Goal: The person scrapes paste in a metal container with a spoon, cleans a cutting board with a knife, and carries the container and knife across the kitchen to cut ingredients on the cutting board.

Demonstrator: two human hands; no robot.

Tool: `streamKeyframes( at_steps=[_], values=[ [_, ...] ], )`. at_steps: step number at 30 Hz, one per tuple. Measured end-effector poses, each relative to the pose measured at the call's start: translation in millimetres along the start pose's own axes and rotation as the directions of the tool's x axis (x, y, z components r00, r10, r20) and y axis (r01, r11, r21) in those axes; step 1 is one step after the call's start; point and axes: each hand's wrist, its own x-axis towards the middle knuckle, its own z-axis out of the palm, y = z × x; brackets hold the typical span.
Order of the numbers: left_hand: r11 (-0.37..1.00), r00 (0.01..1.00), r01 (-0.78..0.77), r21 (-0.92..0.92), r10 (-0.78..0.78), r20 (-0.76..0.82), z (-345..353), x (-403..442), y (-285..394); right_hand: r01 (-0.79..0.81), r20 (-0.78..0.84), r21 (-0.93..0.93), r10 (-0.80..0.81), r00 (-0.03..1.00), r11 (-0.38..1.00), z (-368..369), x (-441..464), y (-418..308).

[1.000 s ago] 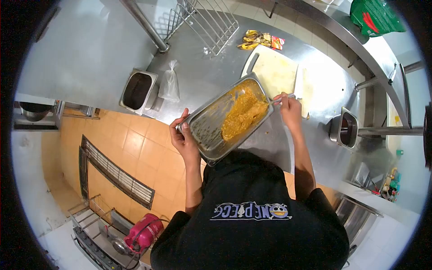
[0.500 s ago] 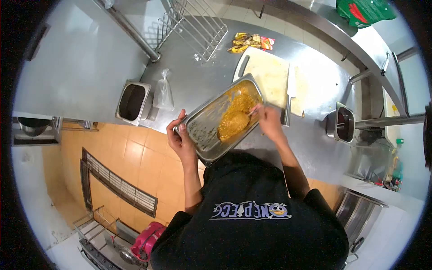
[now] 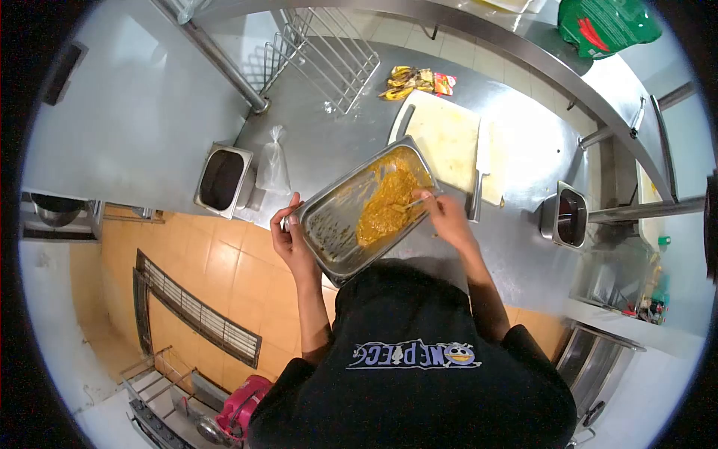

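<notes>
A rectangular steel pan point(image 3: 326, 238) is held at an angle by my left hand point(image 3: 294, 245), whose fingers grip its left end. Thick orange-brown mash point(image 3: 387, 203) lies toward the pan's right end, with smears on the bare metal. My right hand point(image 3: 449, 218) is closed around the handle of a thin metal utensil point(image 3: 416, 202) at the pan's right side. The mash hides the utensil's head, so its kind cannot be made out. Just beyond the pan are a white cutting board point(image 3: 441, 135) and a knife point(image 3: 482, 153) lying on it.
Banana peels point(image 3: 407, 81) and a small red packet point(image 3: 444, 84) lie behind the board. A wire rack point(image 3: 329, 63) stands at the back left. A knotted plastic bag point(image 3: 274, 168) and a steel container point(image 3: 223, 179) sit left; another steel container point(image 3: 566, 215) sits right.
The rounded lump of mash has broken up and looks flatter. My right hand has shifted slightly down with the utensil. My left hand still holds the pan, which sits slightly lower in view.
</notes>
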Motion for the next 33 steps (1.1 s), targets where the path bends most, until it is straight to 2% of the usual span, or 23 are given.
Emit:
streamKeyframes(
  at_steps=[1,3,4,5,7,8,10,11,13,16,19,20,22,26,28,29,31,32,33],
  values=[
    [1.0,0.999,0.025,-0.005,-0.026,-0.035,-4.2,-0.1,1.3,0.001,0.01,0.006,-0.001,1.0,1.0,1.4,0.2,1.6],
    [0.999,0.998,0.035,-0.017,-0.036,-0.046,-17.6,2.2,-11.4,0.25,-0.296,0.267,-0.168,0.94,0.931,-1.7,8.6,7.7],
    [0.996,0.994,0.052,-0.078,-0.06,-0.095,-21.5,1.8,-16.5,0.07,-0.093,0.519,-0.025,0.995,0.852,-8.8,13.5,16.3],
    [0.988,0.986,0.07,-0.139,-0.09,-0.143,-26.5,-0.1,-21.2,0.067,-0.096,0.519,-0.02,0.995,0.852,-8.3,15.8,22.1],
    [0.99,0.984,0.083,-0.113,-0.099,-0.148,-33.1,-2.5,-23.1,-0.171,0.062,0.798,0.204,0.977,0.578,-10.9,17.6,18.7],
    [0.988,0.981,0.076,-0.137,-0.099,-0.168,-35.8,-3.3,-25.7,-0.168,0.061,0.796,0.199,0.978,0.581,-10.5,19.4,21.1],
    [0.984,0.975,0.059,-0.168,-0.093,-0.202,-43.7,-3.9,-32.4,-0.245,0.18,0.89,0.199,0.963,0.383,-4.4,22.4,26.8],
    [0.985,0.974,0.056,-0.165,-0.09,-0.206,-48.1,-3.9,-36.0,-0.247,0.183,0.89,0.196,0.963,0.383,-1.6,22.6,30.4],
    [0.991,0.963,0.03,-0.129,-0.063,-0.262,-52.8,-4.0,-40.0,-0.277,0.243,0.933,0.164,0.956,0.231,0.5,21.0,33.5],
    [0.986,0.931,0.079,-0.147,-0.126,-0.343,-53.4,-6.1,-41.3,-0.286,0.272,0.947,0.107,0.956,0.148,1.0,20.2,40.8],
    [0.981,0.92,0.075,-0.177,-0.136,-0.366,-54.4,-6.5,-45.9,-0.282,0.272,0.958,0.135,0.953,0.06,3.4,19.0,46.1],
    [0.982,0.921,0.075,-0.176,-0.136,-0.366,-54.7,-5.9,-48.2,-0.282,0.272,0.958,0.135,0.953,0.059,5.5,19.0,49.2],
    [0.973,0.912,0.065,-0.22,-0.147,-0.383,-54.7,-5.1,-53.1,-0.21,0.209,0.966,0.026,0.978,0.151,11.3,18.7,61.1],
    [0.971,0.897,0.063,-0.23,-0.156,-0.413,-47.4,-4.1,-60.1,-0.19,0.198,0.953,-0.009,0.98,0.238,13.1,16.9,59.3],
    [0.975,0.889,0.065,-0.21,-0.153,-0.433,-44.3,-3.6,-66.0,-0.205,0.169,0.886,0.121,0.978,0.417,4.8,10.5,31.6],
    [0.976,0.889,0.063,-0.21,-0.15,-0.433,-43.7,-2.7,-69.8,-0.204,0.169,0.886,0.118,0.978,0.416,5.2,13.1,29.0],
    [0.996,0.916,0.03,-0.08,-0.059,-0.396,-41.9,-2.0,-76.5,-0.122,0.1,0.733,0.071,0.992,0.67,4.5,24.2,27.4],
    [0.994,0.933,0.038,0.099,0.0,-0.361,-42.0,-3.0,-78.8,-0.121,0.1,0.733,0.07,0.993,0.669,3.8,32.3,26.7],
    [0.995,0.933,0.034,0.099,0.004,-0.361,-39.5,-3.9,-79.5,-0.037,0.039,0.639,0.015,0.999,0.768,4.9,44.6,28.8]
  ],
)
